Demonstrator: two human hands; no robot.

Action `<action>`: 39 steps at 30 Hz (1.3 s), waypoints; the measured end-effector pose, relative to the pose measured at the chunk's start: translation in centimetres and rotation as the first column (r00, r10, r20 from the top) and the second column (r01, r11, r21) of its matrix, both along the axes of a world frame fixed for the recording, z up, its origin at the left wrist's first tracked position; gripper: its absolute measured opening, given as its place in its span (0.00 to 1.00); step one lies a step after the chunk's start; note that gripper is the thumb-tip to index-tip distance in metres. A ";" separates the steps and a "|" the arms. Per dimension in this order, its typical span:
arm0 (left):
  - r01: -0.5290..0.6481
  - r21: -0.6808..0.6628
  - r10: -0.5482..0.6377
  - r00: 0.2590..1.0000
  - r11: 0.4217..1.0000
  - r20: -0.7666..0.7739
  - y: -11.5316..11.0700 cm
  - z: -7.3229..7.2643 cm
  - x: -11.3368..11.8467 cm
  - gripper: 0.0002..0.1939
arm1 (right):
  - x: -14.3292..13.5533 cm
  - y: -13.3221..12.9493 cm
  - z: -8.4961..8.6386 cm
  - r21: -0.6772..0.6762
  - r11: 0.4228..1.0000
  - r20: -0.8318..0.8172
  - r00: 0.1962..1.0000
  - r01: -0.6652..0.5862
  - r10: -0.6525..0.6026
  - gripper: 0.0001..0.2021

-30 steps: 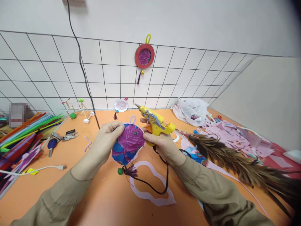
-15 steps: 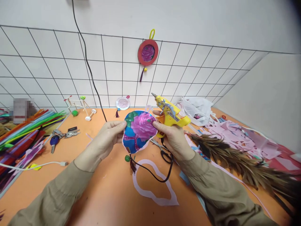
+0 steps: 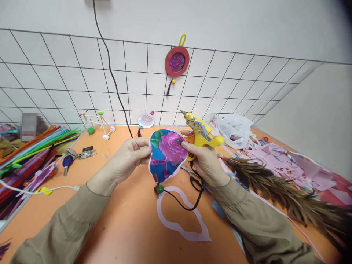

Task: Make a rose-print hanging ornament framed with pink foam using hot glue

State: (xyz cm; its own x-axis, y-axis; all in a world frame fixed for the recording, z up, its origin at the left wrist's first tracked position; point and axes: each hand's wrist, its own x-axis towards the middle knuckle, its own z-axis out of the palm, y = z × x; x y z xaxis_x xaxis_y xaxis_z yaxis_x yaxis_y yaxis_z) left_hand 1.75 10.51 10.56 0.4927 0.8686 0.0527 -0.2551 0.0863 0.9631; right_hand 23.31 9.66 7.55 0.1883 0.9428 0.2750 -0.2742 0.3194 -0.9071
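Between my two hands I hold up a piece of blue fabric with a pink flower print (image 3: pixel 169 156), edged in pale pink. My left hand (image 3: pixel 130 157) pinches its left edge between thumb and fingers. My right hand (image 3: pixel 205 159) presses its thumb on the right edge and also grips a yellow hot glue gun (image 3: pixel 205 134), nozzle pointing up and left. A green bead (image 3: pixel 160 189) with a dark tassel hangs from the fabric's bottom. Below, a pale pink leaf-shaped outline (image 3: pixel 178 229) lies on the orange table (image 3: pixel 132 227). Scissors (image 3: pixel 194 180) lie partly hidden behind the glue gun's black cord.
Keys (image 3: pixel 67 161) and colourful pipe cleaners (image 3: pixel 41 154) lie at left, near a small stick model (image 3: pixel 96 123). On the right are brown feathers (image 3: pixel 264 187), pink scraps (image 3: pixel 277 163) and a white plastic bag (image 3: pixel 233 128). A red round ornament (image 3: pixel 177 61) hangs on the wall grid.
The view has shifted slightly, so most things sit a little further right. The bead and tassel have swung beneath the fabric. Both hands keep their hold.
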 end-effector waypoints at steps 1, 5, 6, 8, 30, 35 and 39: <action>0.006 0.012 -0.006 1.000 1.000 -0.010 0.0 0.0 -0.1 0.14 | 0.0 0.0 -0.1 0.011 1.000 -0.011 1.000 -0.004 0.004 0.22; 0.009 0.072 -0.005 0.999 0.997 -0.051 -0.1 -0.2 0.0 0.13 | 0.1 0.2 -0.5 0.035 0.999 0.009 1.000 -0.011 0.010 0.20; 0.009 0.082 -0.004 0.998 0.997 -0.062 0.0 -0.3 0.0 0.13 | 0.1 0.2 -0.6 0.033 0.999 0.025 1.000 -0.009 0.008 0.19; 0.014 0.083 -0.007 0.996 0.996 -0.086 0.1 -0.5 0.1 0.14 | 0.0 0.0 -0.7 0.039 0.999 0.058 0.998 -0.005 0.003 0.18; 0.355 0.641 0.261 0.701 0.680 -0.664 -1.0 -0.3 -0.1 0.18 | 0.6 -1.4 0.8 0.333 0.914 0.799 0.583 -0.232 -0.144 0.14; 0.405 0.611 0.334 0.571 0.680 -0.750 -0.7 -0.3 -0.3 0.14 | 0.1 -1.6 1.1 0.306 0.885 0.830 0.554 -0.351 -0.067 0.07; 0.118 0.794 0.621 0.559 0.597 -0.550 -0.5 -0.3 -0.4 0.11 | 0.4 -1.3 1.1 0.374 0.905 0.771 0.610 -0.204 -0.182 0.02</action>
State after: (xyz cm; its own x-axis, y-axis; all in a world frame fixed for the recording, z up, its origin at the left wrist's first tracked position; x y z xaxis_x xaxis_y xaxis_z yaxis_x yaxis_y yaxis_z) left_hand 1.34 9.97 10.22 0.4212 0.7975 0.4320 0.6580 -0.5965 0.4596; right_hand 23.67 8.36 8.70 -0.2880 0.7127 0.6396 0.4624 0.6884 -0.5589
